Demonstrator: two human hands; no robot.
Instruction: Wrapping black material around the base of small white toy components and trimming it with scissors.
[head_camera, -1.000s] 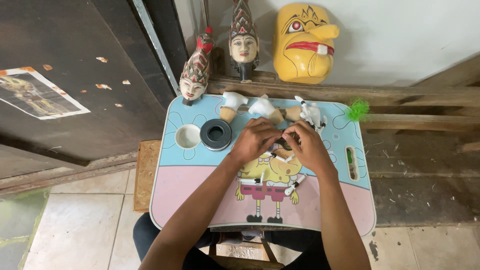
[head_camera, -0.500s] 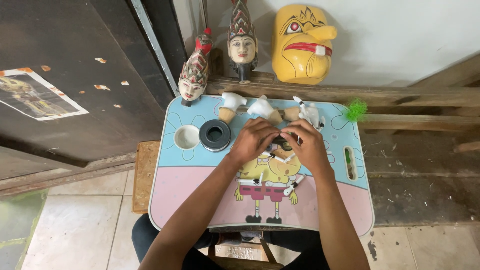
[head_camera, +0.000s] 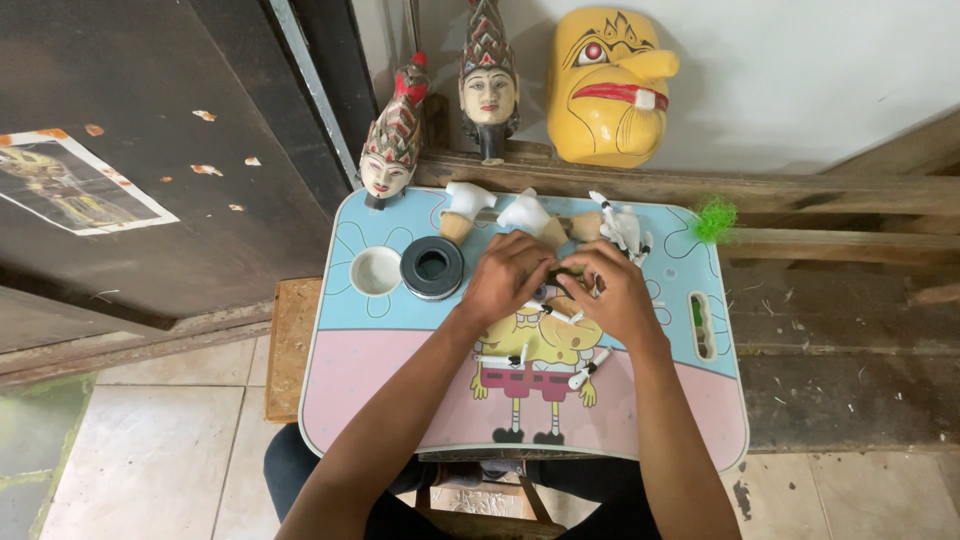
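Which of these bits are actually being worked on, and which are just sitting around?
In use: left hand and right hand, pinching a small dark piece over the lap table.

Lying about: black ring, yellow mask, two puppet heads, green tuft.

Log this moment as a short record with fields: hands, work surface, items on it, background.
left hand: left hand meets the right over a small dark piece, too hidden to identify
right hand: right hand pinching the same piece
surface: small lap table, blue and pink, with a cartoon print
on table: black ring, white cup, white carved pieces, thin white sticks
behind: two puppet heads, yellow mask, green tuft
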